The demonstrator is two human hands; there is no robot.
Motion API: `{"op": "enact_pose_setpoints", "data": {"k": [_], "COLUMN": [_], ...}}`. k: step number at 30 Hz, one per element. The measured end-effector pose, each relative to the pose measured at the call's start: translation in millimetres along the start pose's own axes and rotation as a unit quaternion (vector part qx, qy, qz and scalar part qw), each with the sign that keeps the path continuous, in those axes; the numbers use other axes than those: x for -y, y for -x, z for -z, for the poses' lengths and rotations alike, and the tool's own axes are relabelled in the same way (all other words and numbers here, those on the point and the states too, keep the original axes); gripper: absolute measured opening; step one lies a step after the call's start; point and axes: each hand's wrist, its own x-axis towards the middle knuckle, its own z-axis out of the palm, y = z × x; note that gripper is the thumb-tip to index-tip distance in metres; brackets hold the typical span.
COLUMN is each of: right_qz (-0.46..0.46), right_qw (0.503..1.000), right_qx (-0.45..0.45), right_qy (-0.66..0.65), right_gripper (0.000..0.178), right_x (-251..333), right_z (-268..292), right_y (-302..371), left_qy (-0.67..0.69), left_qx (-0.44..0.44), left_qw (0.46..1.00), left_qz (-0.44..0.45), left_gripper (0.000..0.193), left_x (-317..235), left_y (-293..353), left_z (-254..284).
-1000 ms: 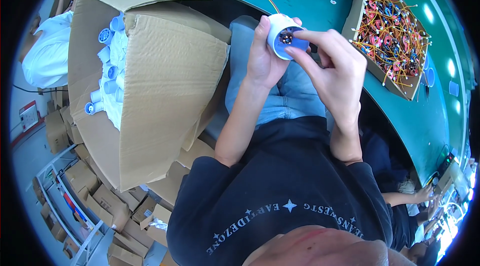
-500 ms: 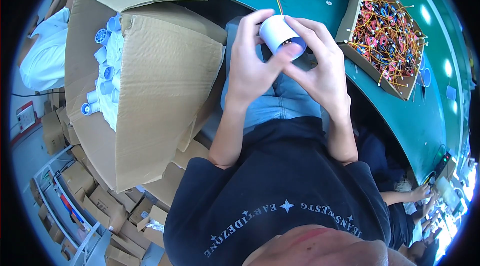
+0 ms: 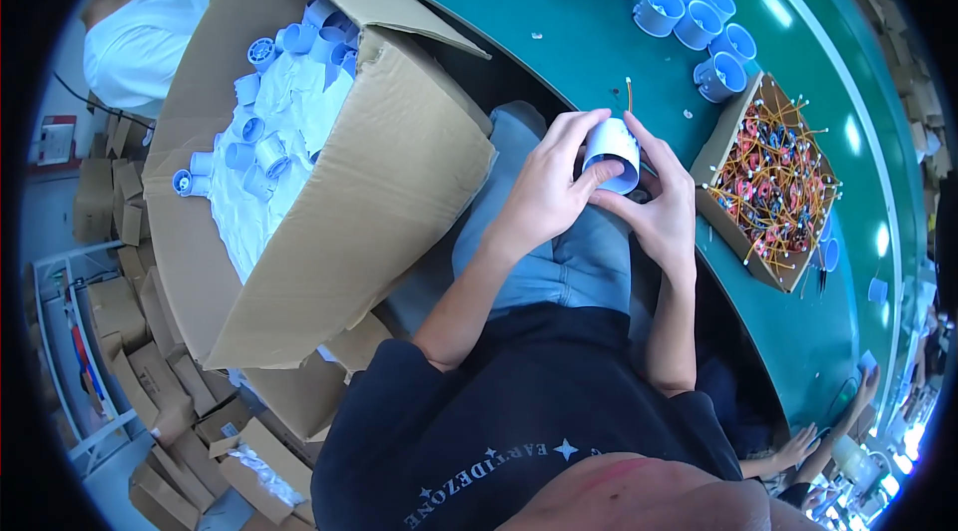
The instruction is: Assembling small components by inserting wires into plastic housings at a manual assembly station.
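A white plastic cup-shaped housing (image 3: 616, 144) is held between both hands above my lap, its hollow end tilted toward me. Orange and yellow wires stick up past its far end. My left hand (image 3: 554, 177) grips it from the left, with the thumb at the near rim. On the other side, my right hand (image 3: 659, 187) closes around it, its thumb by the lower rim. Whatever sits deep inside the housing is hidden by the thumbs and shadow.
To the right, a cardboard tray (image 3: 723, 212) of wired red and blue parts lies on the green table (image 3: 519, 27). Several similar housings (image 3: 659, 10) stand farther back. At left is a large carton (image 3: 329, 242) with loose housings (image 3: 271, 154) on white wrapping. Co-workers' hands (image 3: 793, 451) show at lower right.
The view has shifted, bringing more of the table's housings into sight. Both hands still hold the housing, which appears lower and farther right in the picture.
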Motion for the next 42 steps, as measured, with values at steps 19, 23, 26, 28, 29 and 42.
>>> {"op": "enact_pose_setpoints", "data": {"k": [19,23,26,28,29,42], "right_qz": [0.009,0.024,0.04,0.056,0.053,-0.028], "right_qw": [0.996,0.999,0.999,0.996,0.997,0.99], "right_qx": [-0.045,-0.036,-0.005,0.04,0.04,-0.104], "right_qy": [0.075,0.028,0.035,0.051,0.049,-0.089], "right_gripper": [0.074,0.077,0.076,0.072,0.072,0.053], "right_x": [-2,1,1,1,1,-16], "right_z": [-18,-8,-2,-1,-2,-15], "right_y": [-6,-3,-5,-3,-2,12], "left_qy": [0.034,0.122,0.095,0.168,0.205,0.014], "left_qx": [-0.071,0.055,0.143,0.171,0.184,-0.038], "left_qw": [0.997,0.991,0.985,0.971,0.961,0.999], "left_qz": [-0.017,-0.005,-0.031,-0.013,-0.003,-0.021], "left_gripper": [0.033,0.037,0.044,0.046,0.047,0.013], "left_x": [32,22,21,22,23,13], "left_y": [-4,-10,-18,-23,-23,-43], "left_z": [-14,14,26,28,28,13]}}
